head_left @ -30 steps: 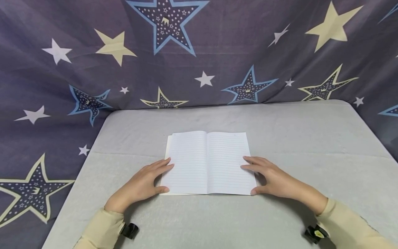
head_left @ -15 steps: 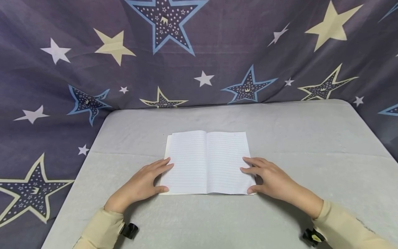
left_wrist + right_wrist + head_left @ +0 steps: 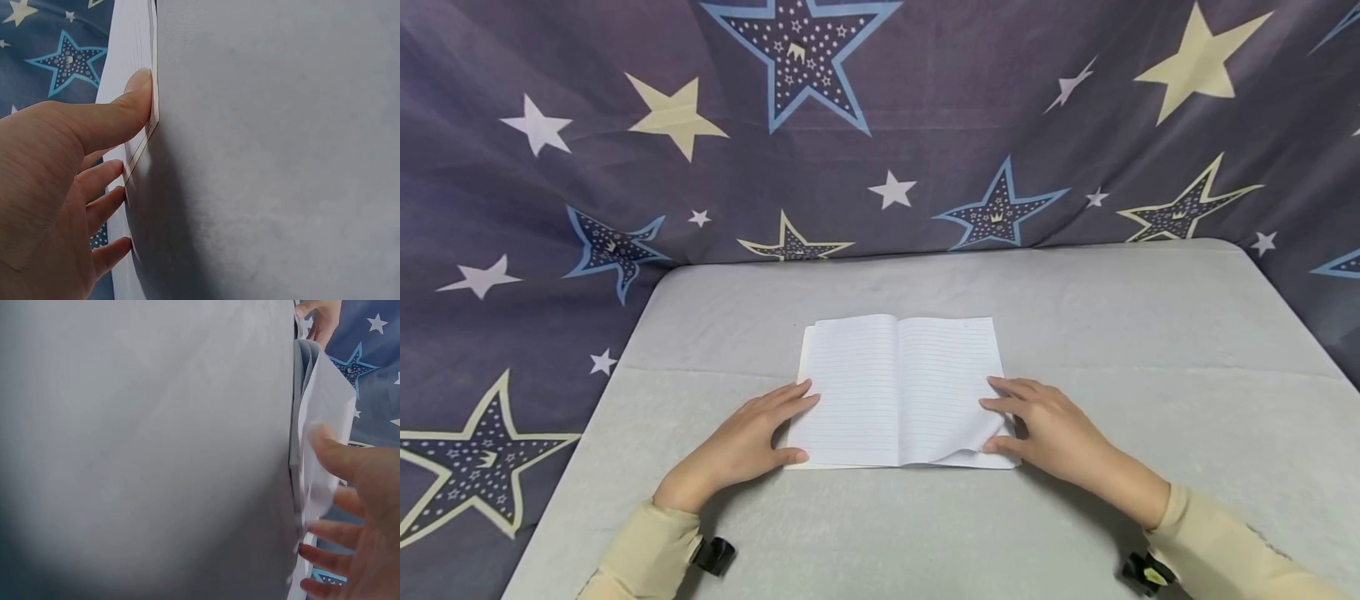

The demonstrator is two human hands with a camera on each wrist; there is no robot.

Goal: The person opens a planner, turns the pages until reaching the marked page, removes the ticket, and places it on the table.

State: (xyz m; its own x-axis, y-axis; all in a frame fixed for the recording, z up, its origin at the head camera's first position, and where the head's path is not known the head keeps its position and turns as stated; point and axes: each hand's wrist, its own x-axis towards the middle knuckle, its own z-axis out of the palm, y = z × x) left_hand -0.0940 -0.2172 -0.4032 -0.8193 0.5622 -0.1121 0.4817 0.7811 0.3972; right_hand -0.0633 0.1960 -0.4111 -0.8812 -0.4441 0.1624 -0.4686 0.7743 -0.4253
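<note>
An open notebook [image 3: 857, 392] with ruled white pages lies flat on the grey surface. My left hand [image 3: 741, 437] rests on its left edge, thumb at the lower corner and fingertips on the page; the left wrist view shows that thumb [image 3: 134, 100] on the paper's edge. At the right edge is my right hand [image 3: 1060, 433], its index and middle fingers over the right-hand page. Its thumb [image 3: 334, 453] presses on that page, whose lower corner [image 3: 970, 437] buckles up from the sheets below. The right fingers stand apart and fairly straight.
The grey padded table [image 3: 925, 533] spreads around the notebook. Behind it and at the left hangs a dark curtain [image 3: 970, 83] with a star print. A black wrist device [image 3: 713, 556] sits by the left sleeve, another black device [image 3: 1146, 573] by the right.
My right thumb has slid inward and slightly up across the notebook's right page, and the lower corner has lifted and curled. My right forearm has shifted slightly left. My left hand has not moved.
</note>
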